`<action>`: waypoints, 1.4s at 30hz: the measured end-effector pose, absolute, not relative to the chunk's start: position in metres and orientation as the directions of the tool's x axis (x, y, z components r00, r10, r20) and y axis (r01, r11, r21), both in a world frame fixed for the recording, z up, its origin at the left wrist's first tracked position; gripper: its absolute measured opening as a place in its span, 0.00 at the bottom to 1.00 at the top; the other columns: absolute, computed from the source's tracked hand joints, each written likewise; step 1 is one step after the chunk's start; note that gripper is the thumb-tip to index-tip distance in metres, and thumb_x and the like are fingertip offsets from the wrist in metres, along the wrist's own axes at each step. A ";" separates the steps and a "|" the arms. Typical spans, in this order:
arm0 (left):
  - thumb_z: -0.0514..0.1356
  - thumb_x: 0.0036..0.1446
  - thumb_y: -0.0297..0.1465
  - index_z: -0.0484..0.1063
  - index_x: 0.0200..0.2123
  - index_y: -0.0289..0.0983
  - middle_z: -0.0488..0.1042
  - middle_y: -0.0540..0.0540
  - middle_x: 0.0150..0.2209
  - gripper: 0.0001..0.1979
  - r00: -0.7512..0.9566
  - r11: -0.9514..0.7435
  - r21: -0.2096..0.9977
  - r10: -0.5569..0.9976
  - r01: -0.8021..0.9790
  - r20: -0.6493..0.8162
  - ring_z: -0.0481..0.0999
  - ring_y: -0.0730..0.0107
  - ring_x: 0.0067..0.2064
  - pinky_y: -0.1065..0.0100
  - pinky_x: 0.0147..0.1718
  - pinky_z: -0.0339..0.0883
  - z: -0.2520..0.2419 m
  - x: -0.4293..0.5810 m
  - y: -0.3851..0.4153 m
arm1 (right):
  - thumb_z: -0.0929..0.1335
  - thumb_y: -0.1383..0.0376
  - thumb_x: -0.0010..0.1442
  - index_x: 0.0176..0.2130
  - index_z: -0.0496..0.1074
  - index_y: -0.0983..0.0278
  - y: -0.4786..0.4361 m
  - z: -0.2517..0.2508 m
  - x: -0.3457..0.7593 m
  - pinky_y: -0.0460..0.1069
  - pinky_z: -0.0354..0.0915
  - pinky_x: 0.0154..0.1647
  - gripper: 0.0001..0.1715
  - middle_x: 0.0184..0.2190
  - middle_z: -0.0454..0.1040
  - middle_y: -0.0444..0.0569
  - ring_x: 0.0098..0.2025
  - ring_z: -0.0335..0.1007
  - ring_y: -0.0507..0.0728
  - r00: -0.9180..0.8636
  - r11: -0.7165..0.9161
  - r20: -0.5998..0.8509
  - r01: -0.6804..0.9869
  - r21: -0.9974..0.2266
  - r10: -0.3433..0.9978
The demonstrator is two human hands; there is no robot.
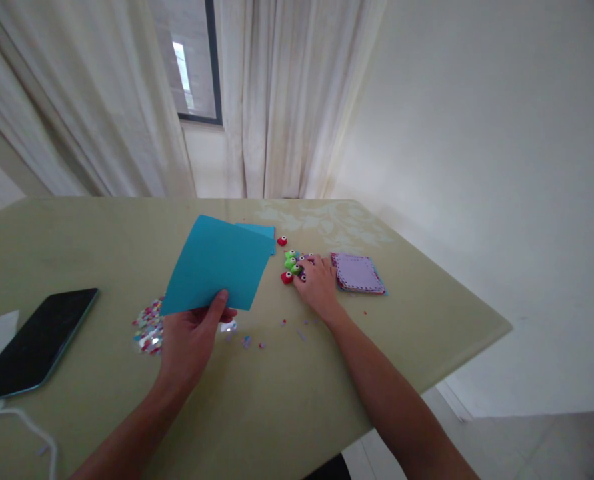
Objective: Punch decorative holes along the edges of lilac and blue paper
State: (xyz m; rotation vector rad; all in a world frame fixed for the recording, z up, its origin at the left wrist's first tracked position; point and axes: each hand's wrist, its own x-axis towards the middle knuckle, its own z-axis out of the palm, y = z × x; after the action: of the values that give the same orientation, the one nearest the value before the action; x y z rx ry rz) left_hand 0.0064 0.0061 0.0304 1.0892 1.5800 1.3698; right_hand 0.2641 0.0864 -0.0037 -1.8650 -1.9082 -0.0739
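A square sheet of blue paper is pinched at its lower edge by my left hand, thumb on the near face and fingers behind. It is held up above the table. My right hand rests over a small cluster of googly-eyed pieces, its fingers apart and touching some of them. Green pieces and a red piece show beside the fingertips; purple ones are partly covered by the hand. Farther back lies another red piece. Behind the held sheet, more blue paper lies on the table.
To the right sits a stack of square papers, a lilac one with a dashed border on top. Colourful sequins are piled left of my left hand; loose bits are scattered nearby. A dark tablet and a white cable lie at left.
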 end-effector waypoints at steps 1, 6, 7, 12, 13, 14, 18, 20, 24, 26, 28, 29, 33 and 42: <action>0.70 0.46 0.51 0.80 0.21 0.40 0.83 0.40 0.24 0.20 -0.347 0.057 0.991 0.938 0.117 -0.013 0.83 0.53 0.26 0.59 0.30 0.78 0.031 0.007 0.006 | 0.74 0.62 0.64 0.51 0.81 0.59 0.088 -0.004 0.263 0.61 0.61 0.57 0.14 0.57 0.76 0.58 0.60 0.67 0.70 0.030 0.080 0.365 0.956 -0.281 0.931; 0.71 0.46 0.51 0.81 0.22 0.40 0.83 0.40 0.24 0.19 -0.374 0.061 0.993 0.927 0.102 -0.018 0.83 0.52 0.27 0.58 0.31 0.78 0.034 0.006 0.005 | 0.73 0.65 0.65 0.48 0.78 0.61 0.085 0.005 0.262 0.61 0.61 0.60 0.11 0.52 0.79 0.56 0.57 0.71 0.68 0.031 0.172 0.464 0.905 -0.389 0.886; 0.70 0.46 0.51 0.81 0.22 0.40 0.83 0.40 0.24 0.20 -0.382 0.066 0.992 0.924 0.104 -0.021 0.83 0.52 0.27 0.58 0.31 0.78 0.035 0.006 0.004 | 0.72 0.65 0.65 0.48 0.77 0.62 0.082 0.009 0.261 0.60 0.62 0.60 0.11 0.52 0.80 0.56 0.56 0.72 0.67 0.016 0.229 0.503 0.878 -0.421 0.864; 0.69 0.48 0.53 0.81 0.20 0.40 0.83 0.40 0.23 0.22 -0.403 0.081 0.989 0.915 0.124 -0.025 0.83 0.52 0.28 0.58 0.33 0.78 0.038 0.008 0.001 | 0.72 0.65 0.65 0.49 0.73 0.61 0.054 0.025 0.246 0.58 0.67 0.59 0.12 0.50 0.82 0.56 0.53 0.77 0.64 -0.069 0.495 0.658 0.718 -0.489 0.750; 0.69 0.49 0.53 0.81 0.20 0.40 0.83 0.40 0.24 0.22 -0.406 0.077 0.988 0.914 0.131 -0.018 0.83 0.52 0.28 0.58 0.33 0.77 0.038 0.008 0.001 | 0.72 0.64 0.66 0.49 0.73 0.60 0.048 0.028 0.242 0.58 0.68 0.59 0.11 0.49 0.82 0.56 0.53 0.78 0.64 -0.086 0.531 0.675 0.692 -0.489 0.733; 0.69 0.49 0.53 0.81 0.20 0.39 0.83 0.40 0.24 0.23 -0.410 0.072 0.988 0.912 0.138 -0.009 0.83 0.53 0.28 0.59 0.33 0.77 0.038 0.008 0.000 | 0.73 0.64 0.66 0.48 0.73 0.60 0.043 0.031 0.238 0.58 0.68 0.58 0.11 0.49 0.82 0.55 0.53 0.78 0.64 -0.095 0.554 0.685 0.673 -0.491 0.723; 0.69 0.50 0.53 0.82 0.21 0.39 0.83 0.39 0.25 0.23 -0.415 0.058 0.989 0.910 0.139 0.005 0.83 0.53 0.28 0.59 0.32 0.77 0.038 0.009 -0.001 | 0.75 0.58 0.66 0.48 0.74 0.58 0.029 0.036 0.226 0.58 0.71 0.53 0.12 0.45 0.81 0.53 0.49 0.78 0.64 -0.101 0.557 0.653 0.630 -0.542 0.750; 0.69 0.51 0.52 0.82 0.22 0.39 0.83 0.40 0.25 0.22 -0.420 0.050 0.991 0.908 0.121 0.005 0.84 0.53 0.28 0.59 0.33 0.78 0.037 0.009 -0.002 | 0.76 0.55 0.65 0.50 0.76 0.57 0.027 0.037 0.223 0.58 0.72 0.50 0.17 0.43 0.80 0.53 0.45 0.77 0.63 -0.102 0.545 0.624 0.607 -0.578 0.775; 0.71 0.51 0.50 0.82 0.27 0.38 0.85 0.40 0.27 0.20 -0.425 0.020 0.999 0.905 0.037 -0.003 0.85 0.54 0.29 0.60 0.33 0.79 0.031 0.010 -0.001 | 0.78 0.54 0.63 0.50 0.79 0.57 0.026 0.036 0.220 0.55 0.73 0.43 0.18 0.44 0.78 0.52 0.38 0.73 0.59 -0.098 0.532 0.566 0.499 -0.684 0.819; 0.73 0.50 0.50 0.82 0.30 0.37 0.86 0.40 0.29 0.20 -0.411 0.016 1.000 0.911 0.007 -0.011 0.86 0.53 0.30 0.60 0.33 0.79 0.028 0.009 0.000 | 0.79 0.54 0.61 0.47 0.80 0.58 0.027 0.035 0.217 0.54 0.72 0.41 0.18 0.44 0.77 0.51 0.36 0.72 0.57 -0.090 0.491 0.501 0.407 -0.771 0.861; 0.74 0.50 0.50 0.83 0.33 0.36 0.86 0.39 0.31 0.22 -0.393 0.016 1.000 0.920 -0.008 -0.018 0.86 0.53 0.32 0.60 0.34 0.80 0.024 0.008 0.001 | 0.81 0.53 0.58 0.46 0.78 0.58 0.027 0.034 0.214 0.53 0.72 0.39 0.21 0.41 0.78 0.49 0.35 0.73 0.56 -0.093 0.389 0.378 0.278 -0.878 0.921; 0.74 0.50 0.50 0.83 0.34 0.36 0.87 0.39 0.32 0.22 -0.388 0.014 1.000 0.922 -0.021 -0.020 0.86 0.53 0.32 0.60 0.34 0.80 0.023 0.008 0.001 | 0.81 0.53 0.57 0.46 0.77 0.59 0.027 0.034 0.213 0.52 0.71 0.39 0.23 0.40 0.78 0.48 0.35 0.73 0.56 -0.102 0.320 0.305 0.207 -0.925 0.947; 0.74 0.51 0.51 0.82 0.35 0.35 0.87 0.39 0.32 0.23 -0.379 0.017 0.997 0.925 -0.074 -0.044 0.85 0.56 0.30 0.61 0.33 0.79 0.018 0.007 0.001 | 0.84 0.52 0.49 0.44 0.74 0.59 0.029 0.032 0.209 0.50 0.70 0.36 0.30 0.38 0.79 0.46 0.35 0.75 0.55 -0.154 0.092 0.091 -0.001 -0.996 0.984; 0.73 0.49 0.50 0.83 0.30 0.37 0.85 0.41 0.28 0.21 -0.370 0.019 1.000 0.929 -0.005 -0.020 0.84 0.56 0.29 0.61 0.32 0.79 0.031 0.012 -0.001 | 0.83 0.52 0.53 0.45 0.76 0.60 0.034 0.024 0.212 0.50 0.70 0.37 0.26 0.39 0.79 0.46 0.35 0.74 0.55 -0.199 0.179 0.154 0.117 -0.977 0.968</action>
State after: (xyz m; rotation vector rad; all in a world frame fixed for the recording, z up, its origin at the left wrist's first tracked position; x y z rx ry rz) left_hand 0.0123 -0.0014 0.0310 0.9893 1.4906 1.4676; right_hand 0.2119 0.0336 0.0245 -1.0827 -1.5238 1.1507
